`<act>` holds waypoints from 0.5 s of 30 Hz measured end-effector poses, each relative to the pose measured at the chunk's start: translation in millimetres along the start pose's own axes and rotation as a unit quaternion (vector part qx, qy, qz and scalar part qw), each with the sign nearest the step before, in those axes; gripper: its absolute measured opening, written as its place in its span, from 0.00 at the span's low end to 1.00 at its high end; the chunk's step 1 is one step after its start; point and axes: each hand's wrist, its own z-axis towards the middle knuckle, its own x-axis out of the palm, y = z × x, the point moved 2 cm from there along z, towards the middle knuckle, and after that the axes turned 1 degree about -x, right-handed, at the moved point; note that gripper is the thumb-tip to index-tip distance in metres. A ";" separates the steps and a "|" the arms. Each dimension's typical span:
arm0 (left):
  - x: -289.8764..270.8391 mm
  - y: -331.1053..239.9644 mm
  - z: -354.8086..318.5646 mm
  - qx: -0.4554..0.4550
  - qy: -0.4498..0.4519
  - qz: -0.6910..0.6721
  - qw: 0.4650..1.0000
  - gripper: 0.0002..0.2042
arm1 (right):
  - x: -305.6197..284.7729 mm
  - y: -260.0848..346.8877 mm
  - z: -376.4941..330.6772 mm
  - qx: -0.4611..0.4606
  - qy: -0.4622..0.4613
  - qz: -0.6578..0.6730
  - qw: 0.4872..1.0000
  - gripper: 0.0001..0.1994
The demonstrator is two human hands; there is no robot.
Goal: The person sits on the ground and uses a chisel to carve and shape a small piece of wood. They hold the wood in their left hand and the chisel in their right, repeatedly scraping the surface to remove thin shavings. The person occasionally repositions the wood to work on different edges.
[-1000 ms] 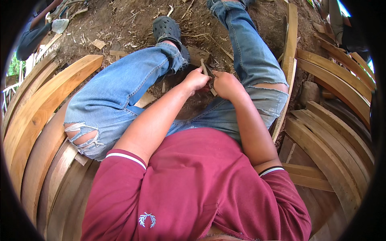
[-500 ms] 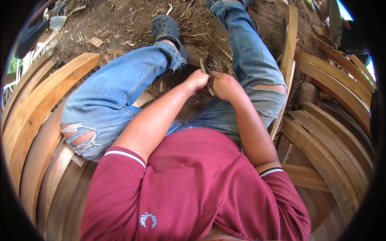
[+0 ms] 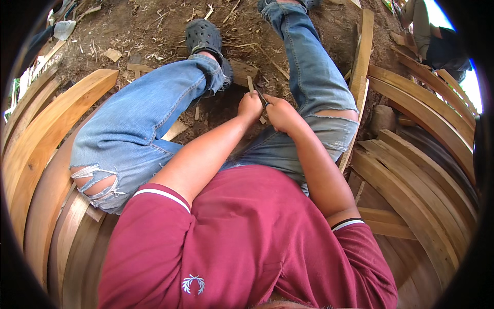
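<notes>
My left hand [image 3: 250, 107] is closed around a small wooden stick [image 3: 250, 84], whose pale end sticks out past the fingers, away from me. My right hand [image 3: 279, 114] grips a knife [image 3: 261, 95]. Its narrow dark blade slants toward the stick, close beside my left fingers; whether the edge touches the wood cannot be made out. Both hands are near each other between my knees, over the dirt ground. The knife's handle is mostly covered by my right fingers.
A wooden block [image 3: 242, 73] lies on the dirt beside my clog [image 3: 204, 38]. Curved planks [image 3: 62, 116] are stacked at left, and more boards [image 3: 411, 190] at right. An upright board [image 3: 362, 56] stands beside my right leg. Wood chips litter the ground; other people show at both upper edges.
The blade and stick have shifted slightly against each other, and the stick's end now points more straight away from me. The whole view has moved a little; both hands keep their grips.
</notes>
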 end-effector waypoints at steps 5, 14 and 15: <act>-0.8 -7.6 -5.9 -0.016 0.000 -0.024 1.000 0.25 | -5.7 16.5 -7.9 0.008 0.014 0.001 1.000 0.28; -3.6 -6.6 -2.0 0.018 0.005 -0.016 1.000 0.25 | 16.1 -25.5 51.2 -0.096 -0.073 -0.089 0.989 0.26; -3.1 -5.8 -3.0 0.016 0.006 -0.015 1.000 0.25 | 15.7 -19.5 48.6 -0.070 -0.057 -0.079 0.993 0.26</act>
